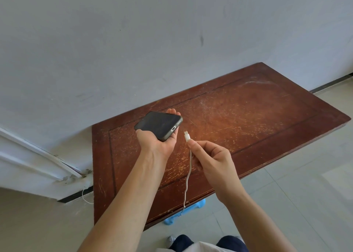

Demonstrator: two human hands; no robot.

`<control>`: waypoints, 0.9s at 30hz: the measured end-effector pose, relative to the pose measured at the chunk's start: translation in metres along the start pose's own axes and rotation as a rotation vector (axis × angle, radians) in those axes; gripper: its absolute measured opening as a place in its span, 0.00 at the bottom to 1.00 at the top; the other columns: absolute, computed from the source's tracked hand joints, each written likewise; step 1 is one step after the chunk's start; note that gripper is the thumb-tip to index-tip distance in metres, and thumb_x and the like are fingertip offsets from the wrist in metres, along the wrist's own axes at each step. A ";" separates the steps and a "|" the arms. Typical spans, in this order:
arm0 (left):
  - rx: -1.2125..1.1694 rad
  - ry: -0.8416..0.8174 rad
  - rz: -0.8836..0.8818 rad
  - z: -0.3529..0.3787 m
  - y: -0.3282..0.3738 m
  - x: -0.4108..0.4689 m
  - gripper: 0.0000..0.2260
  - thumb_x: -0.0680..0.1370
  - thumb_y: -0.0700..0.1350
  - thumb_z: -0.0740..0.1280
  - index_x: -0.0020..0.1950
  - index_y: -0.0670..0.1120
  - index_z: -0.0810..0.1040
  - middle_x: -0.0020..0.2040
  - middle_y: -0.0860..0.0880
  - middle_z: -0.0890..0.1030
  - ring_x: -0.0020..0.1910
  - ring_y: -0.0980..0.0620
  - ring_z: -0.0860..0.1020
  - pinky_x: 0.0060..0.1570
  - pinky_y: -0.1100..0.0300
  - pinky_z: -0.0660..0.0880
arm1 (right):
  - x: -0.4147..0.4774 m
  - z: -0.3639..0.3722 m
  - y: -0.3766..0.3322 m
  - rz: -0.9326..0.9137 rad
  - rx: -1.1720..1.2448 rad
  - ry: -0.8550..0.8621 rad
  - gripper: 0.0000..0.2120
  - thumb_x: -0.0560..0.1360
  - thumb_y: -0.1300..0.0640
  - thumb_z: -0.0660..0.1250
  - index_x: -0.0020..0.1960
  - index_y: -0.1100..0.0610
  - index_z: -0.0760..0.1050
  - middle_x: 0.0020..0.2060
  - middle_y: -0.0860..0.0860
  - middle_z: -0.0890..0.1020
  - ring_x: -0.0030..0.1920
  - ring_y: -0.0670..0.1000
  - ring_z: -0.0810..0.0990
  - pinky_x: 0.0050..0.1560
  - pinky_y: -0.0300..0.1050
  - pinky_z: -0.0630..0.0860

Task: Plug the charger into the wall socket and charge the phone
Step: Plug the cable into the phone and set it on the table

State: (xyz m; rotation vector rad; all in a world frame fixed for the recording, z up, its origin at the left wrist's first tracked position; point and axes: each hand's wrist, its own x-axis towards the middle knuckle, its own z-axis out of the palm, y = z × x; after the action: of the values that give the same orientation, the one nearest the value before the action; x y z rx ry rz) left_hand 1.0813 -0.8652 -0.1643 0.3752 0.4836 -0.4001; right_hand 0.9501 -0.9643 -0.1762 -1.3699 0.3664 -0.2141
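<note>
My left hand point(160, 144) holds a dark phone point(157, 125) from below, screen up, above the wooden table; its charging port faces right. My right hand point(209, 160) pinches the white charging cable point(188, 177) just behind its connector point(187, 135). The connector tip points up toward the phone's port, a small gap apart from it. The cable hangs down from my right hand, runs over the table's front edge and goes out of sight. No wall socket or charger plug is visible.
A scratched reddish-brown wooden table point(248, 118) stands against a pale wall point(133, 41). A blue plastic object point(191, 209) sits under its front edge. A white door frame point(38, 165) is at the left, with a thin white cord point(85, 196) near its base. The floor is tiled.
</note>
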 end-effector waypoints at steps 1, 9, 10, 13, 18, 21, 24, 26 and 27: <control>-0.007 -0.005 0.002 0.000 0.001 0.000 0.22 0.83 0.51 0.53 0.58 0.35 0.76 0.45 0.32 0.84 0.42 0.35 0.85 0.46 0.38 0.82 | -0.001 0.001 -0.001 0.001 -0.008 -0.006 0.13 0.73 0.43 0.70 0.41 0.51 0.86 0.29 0.48 0.82 0.29 0.46 0.74 0.30 0.35 0.71; 0.030 -0.014 0.013 0.002 0.004 -0.003 0.23 0.84 0.51 0.51 0.62 0.35 0.76 0.49 0.34 0.84 0.46 0.36 0.85 0.52 0.38 0.80 | 0.001 0.011 -0.004 -0.047 -0.062 -0.043 0.09 0.75 0.47 0.72 0.44 0.51 0.87 0.30 0.47 0.85 0.27 0.41 0.75 0.28 0.31 0.70; 0.037 -0.018 0.021 0.002 0.004 -0.003 0.23 0.84 0.51 0.50 0.62 0.36 0.75 0.49 0.34 0.84 0.46 0.37 0.85 0.53 0.39 0.79 | 0.002 0.012 -0.004 -0.052 -0.068 -0.042 0.09 0.75 0.47 0.72 0.44 0.51 0.87 0.30 0.47 0.84 0.26 0.41 0.73 0.27 0.31 0.70; 0.052 -0.035 0.019 0.001 0.004 -0.006 0.24 0.84 0.52 0.50 0.63 0.36 0.75 0.49 0.35 0.85 0.47 0.38 0.85 0.57 0.42 0.79 | 0.004 0.013 -0.005 -0.088 -0.078 -0.021 0.09 0.76 0.48 0.72 0.45 0.52 0.87 0.31 0.48 0.85 0.27 0.42 0.75 0.29 0.32 0.72; 0.077 -0.085 0.045 -0.002 0.002 -0.007 0.26 0.84 0.56 0.50 0.65 0.37 0.74 0.51 0.35 0.84 0.49 0.37 0.85 0.56 0.41 0.79 | 0.008 0.015 -0.008 -0.106 -0.095 0.000 0.09 0.76 0.49 0.72 0.46 0.53 0.88 0.33 0.50 0.86 0.26 0.40 0.75 0.30 0.32 0.72; 0.122 -0.106 0.051 -0.004 0.003 -0.008 0.29 0.84 0.59 0.48 0.63 0.37 0.76 0.51 0.36 0.85 0.49 0.38 0.85 0.51 0.44 0.82 | 0.009 0.015 -0.009 -0.095 -0.118 0.008 0.09 0.76 0.49 0.72 0.45 0.52 0.88 0.33 0.48 0.87 0.28 0.42 0.77 0.31 0.33 0.74; 0.222 -0.133 0.081 -0.006 0.005 -0.009 0.32 0.83 0.63 0.47 0.62 0.38 0.78 0.50 0.38 0.85 0.50 0.40 0.85 0.48 0.46 0.83 | 0.008 0.013 -0.012 -0.070 -0.111 -0.007 0.09 0.75 0.47 0.73 0.43 0.51 0.88 0.28 0.46 0.85 0.24 0.41 0.74 0.28 0.32 0.72; 0.270 -0.154 0.108 -0.005 0.006 -0.009 0.34 0.82 0.65 0.46 0.68 0.40 0.74 0.54 0.38 0.83 0.52 0.40 0.84 0.53 0.45 0.82 | 0.008 0.012 -0.015 -0.044 -0.131 -0.025 0.09 0.74 0.45 0.73 0.42 0.48 0.88 0.29 0.48 0.85 0.25 0.47 0.75 0.30 0.35 0.75; 0.279 -0.166 0.114 -0.005 0.007 -0.009 0.34 0.82 0.65 0.46 0.71 0.40 0.72 0.56 0.38 0.82 0.53 0.40 0.83 0.55 0.45 0.81 | 0.009 0.012 -0.017 -0.030 -0.142 -0.032 0.09 0.74 0.44 0.73 0.42 0.47 0.88 0.30 0.49 0.86 0.28 0.53 0.78 0.31 0.35 0.76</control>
State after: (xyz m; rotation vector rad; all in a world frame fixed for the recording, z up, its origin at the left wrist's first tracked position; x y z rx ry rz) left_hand 1.0753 -0.8548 -0.1619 0.6307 0.2425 -0.3849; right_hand 0.9638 -0.9598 -0.1591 -1.5181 0.3399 -0.1936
